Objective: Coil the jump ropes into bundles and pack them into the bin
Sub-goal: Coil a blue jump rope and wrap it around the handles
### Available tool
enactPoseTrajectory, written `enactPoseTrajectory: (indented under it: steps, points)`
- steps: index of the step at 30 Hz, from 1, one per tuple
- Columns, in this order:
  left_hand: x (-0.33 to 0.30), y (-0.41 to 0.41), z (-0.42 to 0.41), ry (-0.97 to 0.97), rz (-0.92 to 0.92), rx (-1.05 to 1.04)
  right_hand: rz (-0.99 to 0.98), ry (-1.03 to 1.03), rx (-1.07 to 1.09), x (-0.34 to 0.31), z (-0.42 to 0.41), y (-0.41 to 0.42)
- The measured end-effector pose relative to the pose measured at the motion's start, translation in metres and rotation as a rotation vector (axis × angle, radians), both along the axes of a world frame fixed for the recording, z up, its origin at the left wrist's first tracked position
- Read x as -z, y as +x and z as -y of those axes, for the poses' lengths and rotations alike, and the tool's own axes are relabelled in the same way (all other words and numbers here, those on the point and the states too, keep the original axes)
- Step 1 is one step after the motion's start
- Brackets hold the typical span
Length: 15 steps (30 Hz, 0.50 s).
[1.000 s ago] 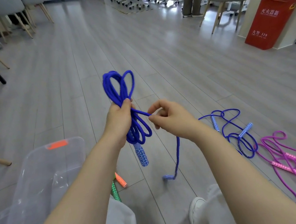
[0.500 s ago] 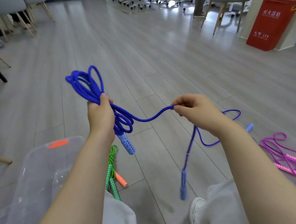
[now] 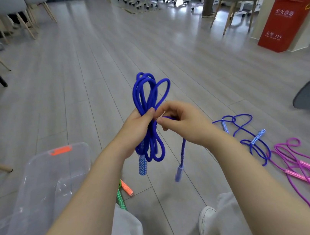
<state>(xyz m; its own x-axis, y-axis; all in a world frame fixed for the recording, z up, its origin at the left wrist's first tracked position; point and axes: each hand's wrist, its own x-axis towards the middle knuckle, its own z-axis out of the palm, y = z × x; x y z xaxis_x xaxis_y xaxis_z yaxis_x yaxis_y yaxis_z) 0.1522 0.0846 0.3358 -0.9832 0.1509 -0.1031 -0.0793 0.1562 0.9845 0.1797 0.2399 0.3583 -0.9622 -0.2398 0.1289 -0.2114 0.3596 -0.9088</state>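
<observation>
At the upper right of the frame a red fire extinguisher box [image 3: 286,22] carries white Chinese characters and the number 119. At centre frame your left hand [image 3: 136,132] grips the coiled blue jump rope [image 3: 148,118] round its middle, fingers curled tight, loops standing above and hanging below with a patterned blue handle [image 3: 143,165]. Your right hand [image 3: 183,123] pinches the rope's free strand just beside it; the other handle [image 3: 179,173] dangles blurred below. A clear plastic bin [image 3: 39,187] sits at lower left. At right, a second blue rope [image 3: 250,137] and a pink rope [image 3: 302,167] lie on the floor.
</observation>
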Motion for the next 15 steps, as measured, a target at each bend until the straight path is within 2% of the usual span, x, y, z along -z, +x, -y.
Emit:
enactPoseTrajectory:
  steps: [7,11,15]
  points:
    - [-0.0008,0.0039,-0.0066,0.106,0.119,0.128,0.009,-0.055,0.092,0.0048,0.0017,-0.0037]
    - [-0.0031,0.0076,-0.0048,0.115,0.119,0.219,0.021,0.093,0.191,0.0066,-0.0002,-0.0058]
    - [-0.0084,0.0095,-0.0008,0.238,0.118,0.299,0.026,0.220,0.348,0.0054,-0.0061,-0.0079]
